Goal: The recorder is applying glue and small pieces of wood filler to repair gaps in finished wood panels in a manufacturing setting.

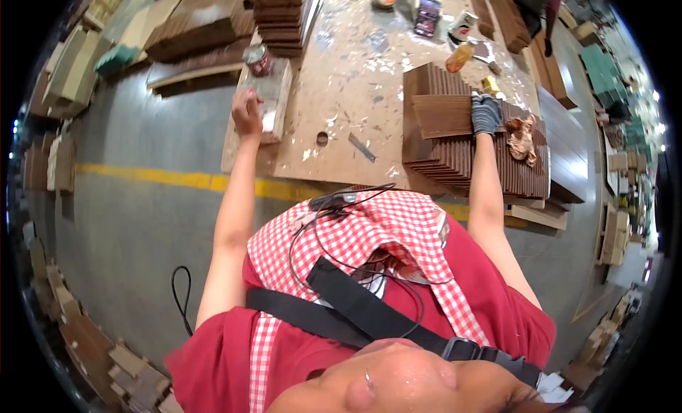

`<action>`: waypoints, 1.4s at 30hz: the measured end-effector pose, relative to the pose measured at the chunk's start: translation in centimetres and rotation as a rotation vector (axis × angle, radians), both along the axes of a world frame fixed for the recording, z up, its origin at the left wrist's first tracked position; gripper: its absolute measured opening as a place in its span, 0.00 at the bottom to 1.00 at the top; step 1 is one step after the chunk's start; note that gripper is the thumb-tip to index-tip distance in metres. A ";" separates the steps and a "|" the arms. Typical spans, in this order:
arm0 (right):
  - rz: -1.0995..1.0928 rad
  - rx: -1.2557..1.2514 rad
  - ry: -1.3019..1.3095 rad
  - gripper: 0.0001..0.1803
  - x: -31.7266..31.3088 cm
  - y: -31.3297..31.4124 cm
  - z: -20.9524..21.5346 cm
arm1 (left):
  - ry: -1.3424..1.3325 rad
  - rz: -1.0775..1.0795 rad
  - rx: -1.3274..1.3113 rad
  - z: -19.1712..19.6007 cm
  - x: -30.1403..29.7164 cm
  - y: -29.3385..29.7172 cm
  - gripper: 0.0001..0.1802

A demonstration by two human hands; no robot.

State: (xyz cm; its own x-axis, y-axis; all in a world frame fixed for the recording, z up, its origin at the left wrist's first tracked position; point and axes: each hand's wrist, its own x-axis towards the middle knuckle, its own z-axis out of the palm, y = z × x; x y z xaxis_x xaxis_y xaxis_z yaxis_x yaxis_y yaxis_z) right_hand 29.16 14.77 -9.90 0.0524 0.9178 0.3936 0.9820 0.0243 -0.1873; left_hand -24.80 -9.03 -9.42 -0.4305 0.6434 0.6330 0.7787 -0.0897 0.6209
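**Gloved hand on ribbed brown panel, bare hand on pale block**

Head view: the right hand wears a grey knit glove and lies on the right end of a flat brown wood panel, fingers curled over its edge, gripping it. The panel is rectangular and sits on top of a stack of dark ribbed panels, grooves running in fine parallel lines, layers fanned out stepwise toward the near edge. A crumpled tan rag lies on the stack just right of the gloved hand.

The left hand is bare, resting on the near end of a pale, glossy rectangular block; fingers bent down on it, cannot tell if it grips or only presses. A round metal tin stands at the block's far end.

All this sits on a scuffed plywood worktable, paint-flecked, with a small round hole and a thin flat metal strip between the hands. Another stack of ribbed dark strips stands at the far edge. An orange bottle lies beyond the stack. Grey concrete floor with a yellow line below.
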 end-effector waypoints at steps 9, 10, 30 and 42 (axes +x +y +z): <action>-0.053 -0.014 -0.030 0.22 -2.0 -3.4 1.3 | -0.044 -0.008 0.043 -0.7 -2.3 -2.0 0.19; -0.084 -0.116 -0.038 0.23 -2.2 -3.7 1.7 | -0.032 -0.031 0.078 -1.0 -2.5 -2.3 0.19; 0.456 0.386 0.745 0.17 2.8 19.5 20.2 | -0.247 0.027 0.080 3.7 1.2 -4.6 0.18; 0.255 0.151 -0.350 0.15 1.0 25.1 21.8 | -0.143 -0.066 0.180 0.6 -1.9 -3.1 0.17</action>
